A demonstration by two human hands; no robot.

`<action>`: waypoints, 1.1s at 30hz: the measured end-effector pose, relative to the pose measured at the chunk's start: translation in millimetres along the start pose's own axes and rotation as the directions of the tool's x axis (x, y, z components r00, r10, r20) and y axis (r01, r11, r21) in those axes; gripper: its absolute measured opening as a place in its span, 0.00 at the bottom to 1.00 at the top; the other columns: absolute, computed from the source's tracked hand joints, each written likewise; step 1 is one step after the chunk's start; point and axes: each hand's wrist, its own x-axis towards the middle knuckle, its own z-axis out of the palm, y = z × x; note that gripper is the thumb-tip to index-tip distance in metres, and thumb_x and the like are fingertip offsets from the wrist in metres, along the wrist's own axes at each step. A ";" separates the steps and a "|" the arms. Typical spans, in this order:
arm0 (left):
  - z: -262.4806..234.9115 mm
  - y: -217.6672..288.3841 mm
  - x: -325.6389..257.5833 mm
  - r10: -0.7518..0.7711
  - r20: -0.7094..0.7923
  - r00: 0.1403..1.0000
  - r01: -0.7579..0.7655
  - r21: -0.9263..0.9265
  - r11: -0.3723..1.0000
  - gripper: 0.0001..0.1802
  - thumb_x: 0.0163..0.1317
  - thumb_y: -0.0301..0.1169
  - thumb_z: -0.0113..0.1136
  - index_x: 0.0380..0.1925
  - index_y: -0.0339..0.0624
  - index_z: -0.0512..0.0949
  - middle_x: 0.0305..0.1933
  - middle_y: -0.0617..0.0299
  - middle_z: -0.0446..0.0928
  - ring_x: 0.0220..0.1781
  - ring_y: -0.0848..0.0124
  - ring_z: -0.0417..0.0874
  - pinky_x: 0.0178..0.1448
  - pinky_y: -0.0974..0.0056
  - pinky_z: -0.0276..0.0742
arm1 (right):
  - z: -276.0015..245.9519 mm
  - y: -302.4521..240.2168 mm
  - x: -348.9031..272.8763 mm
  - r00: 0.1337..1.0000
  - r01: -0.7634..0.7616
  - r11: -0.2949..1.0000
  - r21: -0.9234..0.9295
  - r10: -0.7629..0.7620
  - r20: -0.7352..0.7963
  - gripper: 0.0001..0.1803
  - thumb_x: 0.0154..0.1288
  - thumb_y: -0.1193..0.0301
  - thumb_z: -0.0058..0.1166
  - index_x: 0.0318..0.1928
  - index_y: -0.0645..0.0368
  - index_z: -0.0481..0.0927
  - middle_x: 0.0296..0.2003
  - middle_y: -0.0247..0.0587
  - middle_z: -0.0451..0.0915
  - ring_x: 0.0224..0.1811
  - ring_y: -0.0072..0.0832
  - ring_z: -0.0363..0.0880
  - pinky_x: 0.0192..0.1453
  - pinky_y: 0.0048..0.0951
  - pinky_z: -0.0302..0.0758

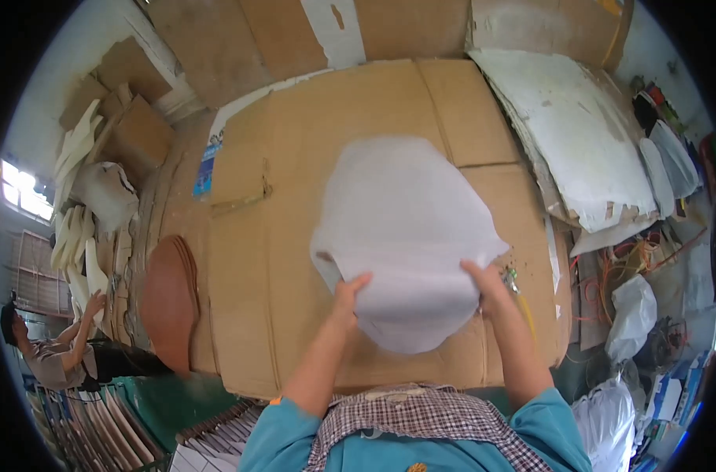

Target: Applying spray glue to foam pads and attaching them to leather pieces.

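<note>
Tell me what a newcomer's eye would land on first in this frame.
First the big white sheet, lying mid-frame on the cardboard-covered table, with the left hand and right hand gripping its near edge. Next, the stack of white sheets at upper right, and another person at far left.

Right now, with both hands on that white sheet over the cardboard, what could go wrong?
The white sheet is thin and limp, pinched only at its near edge by the left hand and right hand; its far part could fold or crease, or tear if pulled unevenly. The cardboard top has seams and a raised flap that might snag it. A small green and yellow thing lies beside the right hand and could be knocked off.
</note>
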 end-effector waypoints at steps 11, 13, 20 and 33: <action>-8.5 -61.0 -42.6 -0.251 0.032 0.967 0.253 -0.196 0.947 0.28 0.53 0.44 0.56 0.51 0.39 0.69 0.48 0.54 0.74 0.48 0.60 0.75 0.52 0.54 0.72 | -4.7 56.7 -35.0 0.982 0.066 0.991 0.118 -0.085 0.167 0.41 0.52 0.57 0.59 0.62 0.60 0.57 0.54 0.45 0.69 0.56 0.37 0.67 0.57 0.38 0.67; 7.5 -52.4 -62.3 -0.290 -0.030 0.957 0.277 -0.223 0.935 0.28 0.54 0.45 0.54 0.51 0.40 0.70 0.48 0.55 0.75 0.48 0.60 0.75 0.52 0.54 0.72 | -10.9 58.8 -39.1 0.979 0.074 0.992 0.107 -0.092 0.184 0.40 0.52 0.56 0.58 0.62 0.60 0.58 0.53 0.45 0.70 0.55 0.36 0.68 0.54 0.37 0.69; 0.1 -73.2 -75.2 -0.368 0.039 0.929 0.369 -0.171 0.913 0.29 0.58 0.48 0.51 0.53 0.39 0.68 0.53 0.54 0.73 0.53 0.61 0.73 0.55 0.54 0.70 | -11.1 75.3 -65.5 0.978 -0.090 0.989 -0.116 0.110 0.178 0.37 0.54 0.53 0.57 0.59 0.60 0.62 0.49 0.43 0.72 0.47 0.33 0.73 0.39 0.37 0.74; -20.0 -97.0 -30.3 -0.287 -0.110 0.951 0.287 -0.019 0.958 0.30 0.56 0.47 0.57 0.53 0.40 0.69 0.53 0.54 0.73 0.53 0.60 0.74 0.56 0.50 0.70 | -38.8 113.9 -29.8 0.967 0.228 0.929 -0.293 -0.180 0.181 0.26 0.57 0.55 0.54 0.48 0.63 0.72 0.37 0.40 0.77 0.36 0.29 0.75 0.28 0.32 0.73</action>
